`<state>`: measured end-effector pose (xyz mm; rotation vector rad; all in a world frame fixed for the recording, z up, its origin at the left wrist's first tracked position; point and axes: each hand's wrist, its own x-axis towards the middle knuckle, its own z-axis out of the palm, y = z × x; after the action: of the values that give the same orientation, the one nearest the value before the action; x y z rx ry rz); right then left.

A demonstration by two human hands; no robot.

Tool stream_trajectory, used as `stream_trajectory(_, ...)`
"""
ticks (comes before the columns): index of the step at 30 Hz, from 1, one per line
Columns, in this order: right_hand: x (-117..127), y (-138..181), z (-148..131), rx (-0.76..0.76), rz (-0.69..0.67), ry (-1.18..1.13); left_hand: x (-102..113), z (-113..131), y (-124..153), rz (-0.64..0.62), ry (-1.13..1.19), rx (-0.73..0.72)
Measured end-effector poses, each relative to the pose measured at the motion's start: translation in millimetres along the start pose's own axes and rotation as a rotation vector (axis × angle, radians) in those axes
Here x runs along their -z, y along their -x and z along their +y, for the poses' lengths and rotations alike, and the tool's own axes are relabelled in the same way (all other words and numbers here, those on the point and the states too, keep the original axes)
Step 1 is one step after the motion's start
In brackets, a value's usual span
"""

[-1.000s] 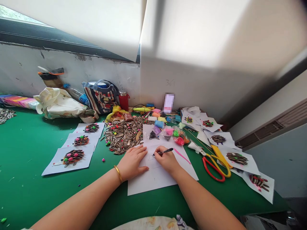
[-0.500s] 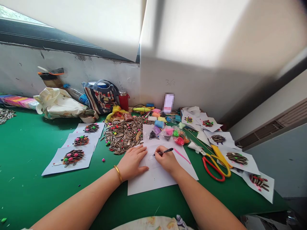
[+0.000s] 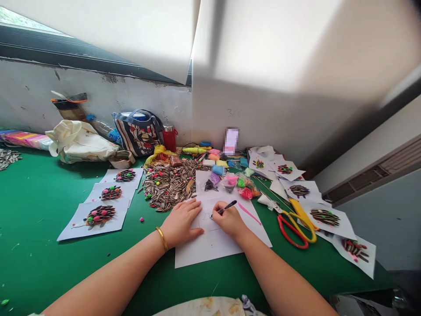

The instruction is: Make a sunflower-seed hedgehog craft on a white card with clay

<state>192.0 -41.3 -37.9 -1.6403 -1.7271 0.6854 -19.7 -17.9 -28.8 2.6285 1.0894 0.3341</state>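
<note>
- Daylight enters at the window (image 3: 13,17), beyond the far left corner of the counter (image 3: 49,202).
- A bright glow whitens the wall panel (image 3: 263,52); its lower part is shadowed.
- The space past the counter's right edge is dim.
- Wide-angle stretching skews the outer edges.
- Pixelation hides a small upright screen (image 3: 231,141).

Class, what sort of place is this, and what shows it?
Likely a craft workspace: a heap of striped seeds, decorated cards and scissors lie on the green table.
</note>
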Motion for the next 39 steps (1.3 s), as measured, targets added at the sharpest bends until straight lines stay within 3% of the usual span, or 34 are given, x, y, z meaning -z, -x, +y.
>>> stream_trajectory(10,-0.1,-1.9,1.7,0.080,-0.001,-0.172,-1.0,4.5,0.3,0.016,-0.026,0.024)
stream_trajectory(26,-4.5,-1.3,5.7,0.113,-0.046,-0.128,-3.1,5.8,-0.7,0.014,-0.067,0.033)
stream_trajectory(39,3.0,-8.3,7.5,0.067,0.048,-0.095,-4.5,4.8,-0.3,0.012,-0.074,0.038)
